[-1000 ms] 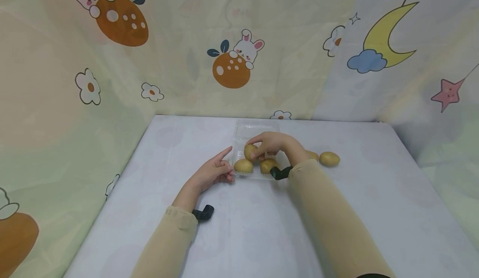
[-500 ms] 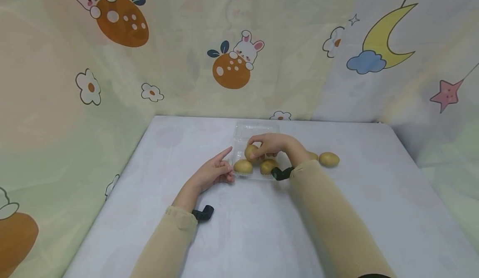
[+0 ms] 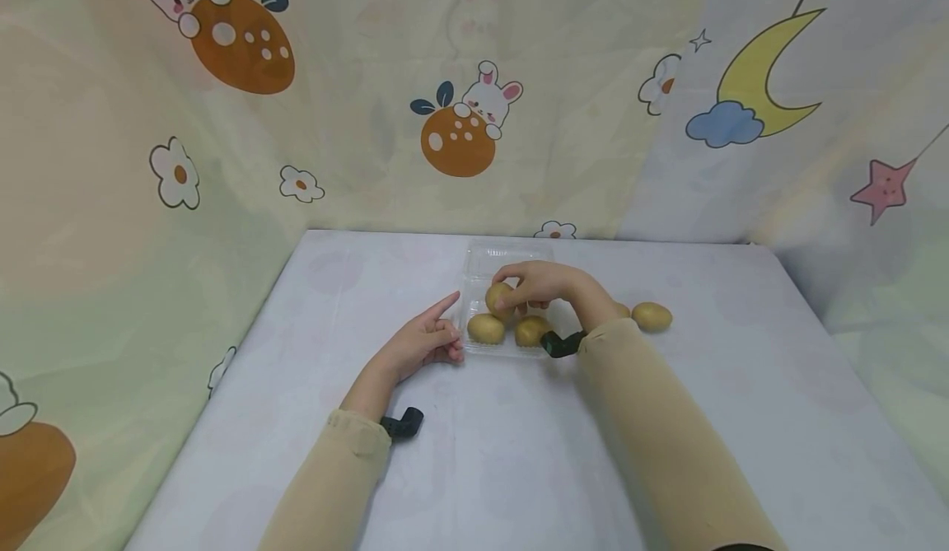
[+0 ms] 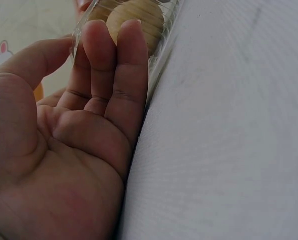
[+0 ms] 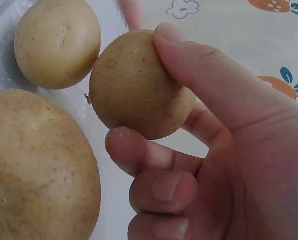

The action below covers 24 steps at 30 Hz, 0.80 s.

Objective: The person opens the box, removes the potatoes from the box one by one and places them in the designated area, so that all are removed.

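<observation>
An open clear plastic box stands on the table, its lid folded back to the far side. At its near left corner is my left hand, thumb at the rim and fingers against the outside, holding it; the index finger points forward along the side. Over the box my right hand pinches a potato between thumb and fingers. In the right wrist view the held potato sits close to a second potato. Two potatoes lie in the box's front, one left and one right.
Right of the box lie two more potatoes, one in plain sight and one partly hidden by the right wrist. A white cloth covers the table. Behind it hangs a printed curtain. Each wrist wears a black camera mount.
The front left potato has shifted slightly to the right within the box. My right hand with its potato has moved very little, and the left hand keeps its place.
</observation>
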Each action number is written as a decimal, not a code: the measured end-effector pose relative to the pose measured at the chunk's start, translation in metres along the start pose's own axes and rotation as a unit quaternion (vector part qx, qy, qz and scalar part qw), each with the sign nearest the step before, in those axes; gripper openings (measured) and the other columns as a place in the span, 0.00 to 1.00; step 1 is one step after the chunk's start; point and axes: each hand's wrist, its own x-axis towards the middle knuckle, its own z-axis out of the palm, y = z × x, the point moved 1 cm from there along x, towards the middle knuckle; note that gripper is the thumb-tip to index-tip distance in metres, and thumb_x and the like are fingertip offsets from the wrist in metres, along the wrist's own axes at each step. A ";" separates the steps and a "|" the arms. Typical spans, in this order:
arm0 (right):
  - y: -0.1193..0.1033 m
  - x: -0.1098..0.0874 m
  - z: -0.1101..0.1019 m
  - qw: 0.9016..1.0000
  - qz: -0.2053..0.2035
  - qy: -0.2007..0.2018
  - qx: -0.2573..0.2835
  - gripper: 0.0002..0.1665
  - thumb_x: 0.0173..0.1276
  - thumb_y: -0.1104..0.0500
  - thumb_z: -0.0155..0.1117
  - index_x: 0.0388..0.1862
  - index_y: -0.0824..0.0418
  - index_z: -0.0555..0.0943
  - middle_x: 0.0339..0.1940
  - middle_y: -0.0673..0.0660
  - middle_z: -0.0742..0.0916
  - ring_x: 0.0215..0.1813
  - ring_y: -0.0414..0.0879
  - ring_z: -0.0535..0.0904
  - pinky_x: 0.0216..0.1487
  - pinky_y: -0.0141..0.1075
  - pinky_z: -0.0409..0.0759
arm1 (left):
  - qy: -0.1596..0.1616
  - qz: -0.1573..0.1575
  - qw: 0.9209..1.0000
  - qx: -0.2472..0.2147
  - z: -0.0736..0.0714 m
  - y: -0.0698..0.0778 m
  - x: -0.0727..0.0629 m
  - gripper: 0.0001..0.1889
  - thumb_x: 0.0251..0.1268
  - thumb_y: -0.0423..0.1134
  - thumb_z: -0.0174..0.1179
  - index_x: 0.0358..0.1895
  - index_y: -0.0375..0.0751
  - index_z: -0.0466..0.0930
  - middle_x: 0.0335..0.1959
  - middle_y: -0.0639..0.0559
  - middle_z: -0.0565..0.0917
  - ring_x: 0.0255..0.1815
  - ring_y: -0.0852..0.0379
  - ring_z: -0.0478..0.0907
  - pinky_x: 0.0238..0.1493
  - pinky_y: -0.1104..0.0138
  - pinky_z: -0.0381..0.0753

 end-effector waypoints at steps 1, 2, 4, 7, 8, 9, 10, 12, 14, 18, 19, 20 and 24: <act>0.000 0.000 0.000 1.000 -0.003 0.001 0.001 0.30 0.60 0.36 0.70 0.59 0.41 0.75 0.29 0.57 0.84 0.22 0.47 0.68 0.25 0.35 0.68 | 0.000 0.000 1.000 0.000 0.000 0.000 0.000 0.40 0.71 0.36 0.59 0.79 0.63 0.48 0.32 0.49 0.82 0.32 0.54 0.84 0.49 0.56 0.86; 0.001 0.000 0.000 1.000 -0.005 0.001 0.002 0.31 0.60 0.36 0.70 0.60 0.41 0.75 0.29 0.57 0.84 0.22 0.46 0.69 0.25 0.34 0.68 | -0.001 0.000 1.000 0.000 0.000 0.000 0.000 0.40 0.71 0.36 0.59 0.79 0.62 0.48 0.32 0.49 0.82 0.32 0.54 0.84 0.49 0.55 0.86; 0.001 -0.001 -0.001 1.000 -0.009 0.005 0.004 0.31 0.60 0.36 0.70 0.61 0.42 0.75 0.29 0.56 0.84 0.22 0.46 0.69 0.25 0.35 0.68 | 0.000 0.000 1.000 0.001 0.000 -0.001 0.000 0.40 0.71 0.35 0.59 0.79 0.62 0.49 0.32 0.49 0.82 0.32 0.54 0.84 0.49 0.55 0.86; 0.003 -0.003 -0.002 1.000 -0.016 0.013 0.002 0.30 0.61 0.36 0.70 0.60 0.42 0.76 0.28 0.56 0.84 0.20 0.46 0.68 0.24 0.35 0.67 | 0.002 0.000 1.000 0.002 0.000 0.000 0.000 0.40 0.71 0.35 0.58 0.79 0.63 0.49 0.31 0.49 0.82 0.32 0.54 0.83 0.49 0.55 0.86; 0.003 -0.004 -0.002 1.000 -0.018 0.016 0.001 0.29 0.61 0.36 0.70 0.59 0.41 0.76 0.28 0.56 0.84 0.20 0.46 0.68 0.24 0.35 0.66 | 0.003 0.000 1.000 0.002 0.000 0.000 -0.001 0.39 0.71 0.34 0.58 0.79 0.63 0.49 0.31 0.49 0.82 0.32 0.54 0.83 0.48 0.55 0.86; 0.003 -0.005 -0.003 1.000 -0.019 0.019 0.001 0.28 0.60 0.36 0.70 0.58 0.40 0.77 0.28 0.57 0.84 0.19 0.46 0.67 0.24 0.36 0.66 | 0.004 0.000 1.000 0.002 0.000 0.000 -0.001 0.39 0.71 0.34 0.57 0.79 0.63 0.49 0.31 0.49 0.82 0.32 0.54 0.83 0.48 0.55 0.86; 0.004 -0.005 -0.004 0.999 -0.021 0.024 -0.002 0.28 0.60 0.35 0.70 0.57 0.40 0.77 0.27 0.57 0.84 0.19 0.46 0.67 0.24 0.35 0.66 | 0.004 0.000 1.000 0.001 0.000 0.000 -0.001 0.39 0.71 0.34 0.57 0.79 0.63 0.50 0.31 0.49 0.82 0.32 0.54 0.83 0.48 0.55 0.86; 0.005 -0.007 -0.005 0.999 -0.021 0.033 -0.005 0.27 0.59 0.34 0.69 0.56 0.38 0.77 0.27 0.57 0.84 0.19 0.46 0.67 0.25 0.36 0.67 | 0.004 0.001 1.000 0.002 0.001 0.000 -0.001 0.39 0.71 0.34 0.57 0.79 0.63 0.49 0.31 0.49 0.82 0.32 0.54 0.83 0.48 0.55 0.86; 0.006 -0.009 -0.006 0.999 -0.020 0.041 -0.009 0.28 0.59 0.33 0.69 0.56 0.37 0.77 0.28 0.56 0.84 0.19 0.46 0.67 0.26 0.35 0.68 | 0.005 0.000 1.000 0.001 0.001 0.001 0.000 0.39 0.71 0.34 0.57 0.79 0.63 0.49 0.31 0.49 0.81 0.32 0.54 0.83 0.48 0.55 0.86; 0.009 -0.014 -0.007 0.998 -0.023 0.053 -0.007 0.27 0.59 0.32 0.68 0.55 0.36 0.78 0.29 0.56 0.84 0.18 0.47 0.66 0.28 0.37 0.69 | 0.001 0.004 1.000 0.004 0.001 0.001 0.000 0.39 0.72 0.33 0.57 0.79 0.61 0.48 0.31 0.49 0.81 0.32 0.54 0.83 0.48 0.56 0.86; 0.010 -0.016 -0.007 0.998 -0.024 0.056 -0.006 0.27 0.59 0.32 0.68 0.55 0.35 0.79 0.29 0.56 0.84 0.18 0.46 0.66 0.29 0.37 0.69 | 0.000 0.003 1.000 0.004 0.001 0.000 0.000 0.39 0.72 0.34 0.56 0.80 0.61 0.48 0.31 0.50 0.81 0.32 0.54 0.83 0.48 0.56 0.86; 0.010 -0.017 -0.007 0.998 -0.025 0.057 -0.003 0.26 0.59 0.32 0.68 0.55 0.35 0.79 0.29 0.56 0.85 0.18 0.46 0.66 0.29 0.37 0.69 | -0.001 0.004 1.000 0.005 0.001 0.001 0.000 0.39 0.72 0.34 0.56 0.80 0.61 0.48 0.31 0.50 0.81 0.32 0.55 0.83 0.48 0.56 0.86; 0.012 -0.022 -0.008 0.998 -0.022 0.064 0.003 0.29 0.58 0.32 0.69 0.58 0.35 0.79 0.31 0.57 0.87 0.17 0.46 0.65 0.30 0.37 0.68 | -0.001 0.005 1.000 0.007 0.001 0.000 0.000 0.40 0.72 0.34 0.56 0.80 0.61 0.47 0.30 0.50 0.81 0.32 0.55 0.83 0.48 0.56 0.86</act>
